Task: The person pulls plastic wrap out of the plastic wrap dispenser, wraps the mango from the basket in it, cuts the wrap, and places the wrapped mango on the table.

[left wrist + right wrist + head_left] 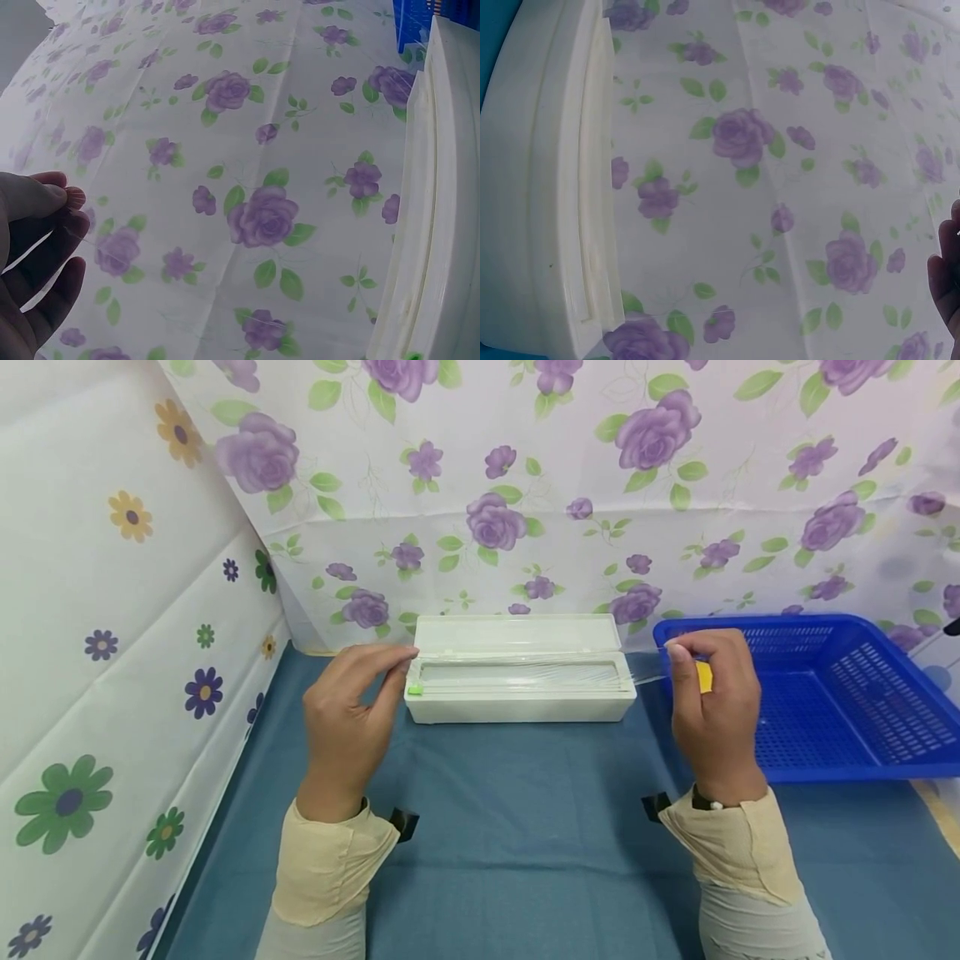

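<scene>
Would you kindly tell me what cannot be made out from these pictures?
Yellow thing, head view: partly behind the right hand.
The right hand, right wrist view: cut by right edge.
Blue basket, left wrist view: cut by top edge.
Clear film, head view: too transparent to trace its outline.

The box sits by the back edge of the table. The basket is right of it, by the right edge. A sheet hangs behind both.

Well apart, the left grip and right grip each form a thumb-to-finger pinch.
</scene>
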A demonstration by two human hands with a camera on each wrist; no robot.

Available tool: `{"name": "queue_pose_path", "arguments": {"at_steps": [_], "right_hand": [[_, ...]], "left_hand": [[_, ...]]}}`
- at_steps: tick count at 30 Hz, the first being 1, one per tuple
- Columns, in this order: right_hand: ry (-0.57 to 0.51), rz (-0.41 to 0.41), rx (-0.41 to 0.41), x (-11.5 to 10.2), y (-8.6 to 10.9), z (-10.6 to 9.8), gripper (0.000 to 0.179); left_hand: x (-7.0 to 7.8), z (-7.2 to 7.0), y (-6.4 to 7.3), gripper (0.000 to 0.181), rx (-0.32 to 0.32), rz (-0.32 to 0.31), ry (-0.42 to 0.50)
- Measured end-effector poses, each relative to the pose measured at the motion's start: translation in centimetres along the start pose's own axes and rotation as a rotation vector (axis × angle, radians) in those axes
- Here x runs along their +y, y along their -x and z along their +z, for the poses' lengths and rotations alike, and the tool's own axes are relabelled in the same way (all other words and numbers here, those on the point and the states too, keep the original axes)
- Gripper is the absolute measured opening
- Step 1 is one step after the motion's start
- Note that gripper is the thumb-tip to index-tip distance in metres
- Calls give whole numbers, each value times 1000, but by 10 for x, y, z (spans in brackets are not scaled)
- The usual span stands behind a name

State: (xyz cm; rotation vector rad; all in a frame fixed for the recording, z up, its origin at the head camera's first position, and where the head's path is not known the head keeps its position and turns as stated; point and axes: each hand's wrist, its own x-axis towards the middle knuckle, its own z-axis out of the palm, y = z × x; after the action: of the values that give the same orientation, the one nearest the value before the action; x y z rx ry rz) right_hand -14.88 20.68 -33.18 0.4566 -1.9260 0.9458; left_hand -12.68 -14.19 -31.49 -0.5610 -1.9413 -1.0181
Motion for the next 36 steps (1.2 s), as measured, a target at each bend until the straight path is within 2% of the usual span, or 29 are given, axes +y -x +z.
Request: {"name": "queue_pose_path", "arguments": {"at_steps": [10, 15, 21, 31, 36], "right_hand": [[-3, -9, 16, -4, -1, -5, 33], [3, -9, 16, -6, 2, -6, 33], [12, -13, -11, -9, 6, -10, 31], [12, -81, -79, -10, 17, -19, 47], [-4, -136, -127, -10, 24, -28, 50]], "left_hand": [[6, -3, -1, 14, 11, 15, 11], [8, -7, 2, 15, -5, 21, -1], [8, -17, 7, 15, -69, 58, -46], [10, -31, 17, 18, -166, 180, -86], [15, -38, 24, 22, -238, 187, -87]]}}
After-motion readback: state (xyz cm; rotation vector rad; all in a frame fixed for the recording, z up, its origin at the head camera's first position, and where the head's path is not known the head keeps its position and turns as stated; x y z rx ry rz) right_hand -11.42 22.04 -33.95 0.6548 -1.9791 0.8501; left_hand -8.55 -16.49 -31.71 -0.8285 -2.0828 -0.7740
